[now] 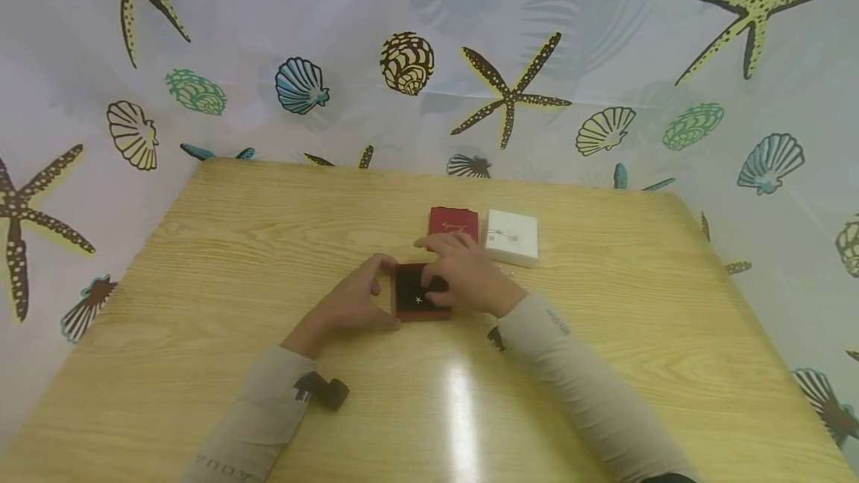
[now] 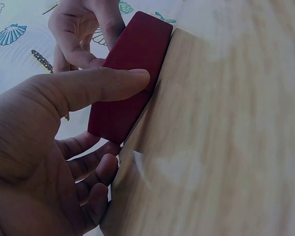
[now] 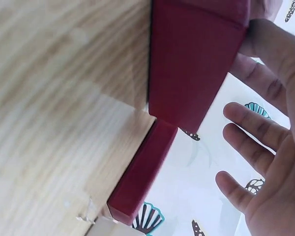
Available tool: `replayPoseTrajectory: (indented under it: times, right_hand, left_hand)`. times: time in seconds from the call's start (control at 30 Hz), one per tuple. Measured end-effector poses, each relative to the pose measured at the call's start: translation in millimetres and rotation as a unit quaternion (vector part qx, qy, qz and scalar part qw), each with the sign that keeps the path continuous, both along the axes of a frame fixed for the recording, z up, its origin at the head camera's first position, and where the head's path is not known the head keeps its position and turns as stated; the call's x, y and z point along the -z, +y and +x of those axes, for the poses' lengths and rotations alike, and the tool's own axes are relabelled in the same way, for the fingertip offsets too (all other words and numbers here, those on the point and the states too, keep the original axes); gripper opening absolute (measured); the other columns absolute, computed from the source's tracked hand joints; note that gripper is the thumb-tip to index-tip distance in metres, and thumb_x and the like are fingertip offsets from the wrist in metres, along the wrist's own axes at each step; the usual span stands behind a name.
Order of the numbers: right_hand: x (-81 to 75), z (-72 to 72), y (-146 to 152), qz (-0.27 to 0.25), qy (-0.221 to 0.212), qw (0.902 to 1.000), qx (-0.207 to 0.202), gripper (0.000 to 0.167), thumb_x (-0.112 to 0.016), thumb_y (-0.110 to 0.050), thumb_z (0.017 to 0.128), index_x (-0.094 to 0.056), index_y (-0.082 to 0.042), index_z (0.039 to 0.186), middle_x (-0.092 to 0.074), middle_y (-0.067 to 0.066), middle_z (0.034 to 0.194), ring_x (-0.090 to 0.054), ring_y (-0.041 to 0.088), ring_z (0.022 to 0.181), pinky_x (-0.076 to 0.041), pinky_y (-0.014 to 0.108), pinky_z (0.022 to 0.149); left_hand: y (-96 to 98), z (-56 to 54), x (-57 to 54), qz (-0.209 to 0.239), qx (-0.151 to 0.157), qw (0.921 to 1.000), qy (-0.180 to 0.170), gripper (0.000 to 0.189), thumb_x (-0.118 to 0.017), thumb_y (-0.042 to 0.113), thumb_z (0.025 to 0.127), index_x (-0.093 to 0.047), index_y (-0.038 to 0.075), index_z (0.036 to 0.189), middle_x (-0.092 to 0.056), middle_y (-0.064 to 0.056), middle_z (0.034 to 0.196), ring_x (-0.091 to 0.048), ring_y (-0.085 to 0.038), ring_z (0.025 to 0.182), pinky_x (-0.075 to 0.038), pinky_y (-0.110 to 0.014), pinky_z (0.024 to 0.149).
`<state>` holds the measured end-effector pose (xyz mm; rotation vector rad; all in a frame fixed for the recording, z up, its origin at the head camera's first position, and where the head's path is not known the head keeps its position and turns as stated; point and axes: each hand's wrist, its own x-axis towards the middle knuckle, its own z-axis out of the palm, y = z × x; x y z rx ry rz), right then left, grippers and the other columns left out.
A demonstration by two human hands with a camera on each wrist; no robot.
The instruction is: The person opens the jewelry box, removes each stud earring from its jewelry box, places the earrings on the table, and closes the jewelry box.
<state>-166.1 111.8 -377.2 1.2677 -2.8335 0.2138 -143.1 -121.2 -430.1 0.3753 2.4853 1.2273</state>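
On the table sits a small red jewelry box (image 1: pixel 423 315) with a black insert (image 1: pixel 408 291), where a tiny silver star-shaped piece (image 1: pixel 419 300) shows. My left hand (image 1: pixel 352 304) grips the box from its left side; in the left wrist view its thumb (image 2: pixel 123 83) lies along the red wall (image 2: pixel 132 49). Reaching over the box's right side, my right hand (image 1: pixel 475 278) has its thumb and index finger bent down inside, beside the star piece. The right wrist view shows its other fingers (image 3: pixel 250 142) spread apart. The box wall hides its fingertips there, so I cannot tell whether they pinch anything.
Behind the box lies its red lid (image 1: pixel 453 218) with script lettering, partly covered by my right hand. A white box (image 1: pixel 512 233) with a printed design stands right of the lid. Tiny shiny pieces (image 1: pixel 506 272) lie by my right wrist. A shell-patterned cloth (image 1: pixel 362 6) hangs behind the table.
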Motion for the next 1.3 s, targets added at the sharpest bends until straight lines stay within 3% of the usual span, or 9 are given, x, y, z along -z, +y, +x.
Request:
replayPoseTrajectory:
  times: [0.33,0.7,1.3]
  right_hand:
    - [8.8,-1.8,-3,-0.002,-0.021,0.9998,-0.002,0.013,-0.081,-0.028,0.081,-0.076,-0.023,0.093,-0.053,0.009,0.146,-0.046,0.031,0.139,-0.032,0.054,0.115]
    - [2.3,-1.7,-7,0.003,-0.04,0.9989,-0.024,0.013,-0.081,-0.029,0.081,-0.077,-0.023,0.093,-0.053,0.009,0.146,-0.046,0.031,0.139,-0.033,0.054,0.116]
    - [5.4,-5.6,-12,0.017,-0.05,0.9977,-0.041,0.012,-0.083,-0.028,0.08,-0.08,-0.022,0.089,-0.057,0.006,0.143,-0.048,0.029,0.137,-0.035,0.053,0.113]
  left_hand:
    - [-0.2,0.3,0.5,0.005,0.006,1.0,0.002,0.086,-0.09,0.025,0.068,-0.043,0.021,0.14,-0.05,0.0,0.14,-0.049,-0.025,0.109,-0.044,-0.035,0.084]
    - [-0.3,-0.3,0.1,0.011,0.01,0.9999,0.004,0.086,-0.09,0.025,0.067,-0.043,0.02,0.139,-0.05,-0.001,0.14,-0.05,-0.026,0.109,-0.044,-0.036,0.086]
    - [-0.6,-0.6,-1.9,0.006,0.014,0.9999,0.006,0.086,-0.09,0.024,0.068,-0.043,0.02,0.139,-0.05,-0.002,0.14,-0.05,-0.026,0.109,-0.044,-0.035,0.085]
